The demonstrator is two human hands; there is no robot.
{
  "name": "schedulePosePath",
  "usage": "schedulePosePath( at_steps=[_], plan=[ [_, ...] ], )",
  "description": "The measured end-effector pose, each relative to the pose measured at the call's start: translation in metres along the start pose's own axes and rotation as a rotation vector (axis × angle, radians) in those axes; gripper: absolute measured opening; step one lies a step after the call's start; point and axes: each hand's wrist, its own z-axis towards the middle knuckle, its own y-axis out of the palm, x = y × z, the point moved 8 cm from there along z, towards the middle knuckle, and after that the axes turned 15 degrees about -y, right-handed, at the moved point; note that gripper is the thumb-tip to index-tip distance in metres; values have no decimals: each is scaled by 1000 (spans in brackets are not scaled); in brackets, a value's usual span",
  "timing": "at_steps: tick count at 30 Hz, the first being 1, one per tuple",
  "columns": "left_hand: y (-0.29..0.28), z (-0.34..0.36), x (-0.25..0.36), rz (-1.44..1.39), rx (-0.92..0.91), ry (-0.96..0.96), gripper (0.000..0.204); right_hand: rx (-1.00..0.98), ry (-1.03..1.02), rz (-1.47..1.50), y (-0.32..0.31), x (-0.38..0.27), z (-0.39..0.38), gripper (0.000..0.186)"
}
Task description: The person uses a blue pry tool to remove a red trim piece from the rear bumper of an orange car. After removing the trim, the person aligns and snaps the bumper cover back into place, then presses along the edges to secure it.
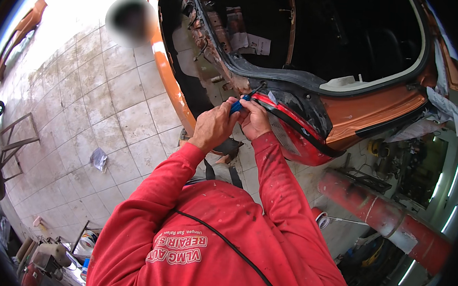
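Both my hands are closed around a small blue tool (236, 106) at the edge of an orange car body (375, 115). My left hand (214, 125) grips it from the left, and my right hand (253, 120) holds it from the right, fingertips near a dark slim piece (256, 90) on the body. Just right of my hands is a red tail lamp (305, 142) below dark, scuffed trim (305, 103). The tool's tip is too small to make out clearly.
A blurred person (129, 21) is beyond the tiled floor (82, 134). A metal stand (22, 143) and crumpled paper (98, 158) lie left. A red cylinder (371, 214) is at lower right. Sheeting (446, 109) hangs at the car's right end; papers (256, 44) lie inside it.
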Motion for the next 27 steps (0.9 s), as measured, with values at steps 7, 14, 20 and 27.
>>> schedulePosePath(
  at_steps=[7,14,20,27],
  plan=[
    [-5,2,8,29,29,22,34,-35,15,101,1,5,5,17],
    [-13,19,47,314,141,254,43,-26,-38,416,7,6,12,18],
    [-1,40,48,517,-21,215,36,-134,-43,464,27,6,13,27],
    [19,61,-19,-535,-381,-463,44,201,0,181,16,25,19,15]
  ],
)
